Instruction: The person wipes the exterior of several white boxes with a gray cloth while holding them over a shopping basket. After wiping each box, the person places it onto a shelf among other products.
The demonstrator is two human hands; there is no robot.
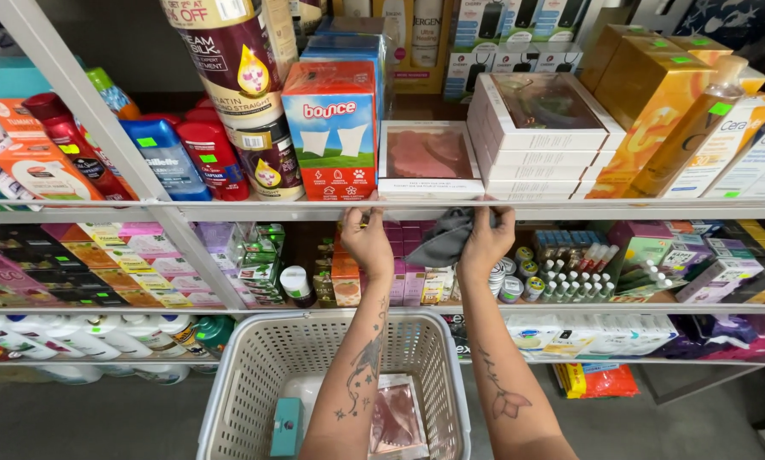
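The beige plastic basket [255, 375] (slotted walls) holds a teal box [286, 426] and a clear packet with pink contents [397, 419]. Above the basket, the left hand [367, 243] curls its fingers on the shelf edge [570, 207], gripping nothing else. The right hand [486, 243] clutches a crumpled dark grey cloth [440, 240], just under that edge.

Right of the red box [331, 128], a low flat white box [429, 162] leaves free room above itself; a stack of white boxes [540, 140] walls off the far right.
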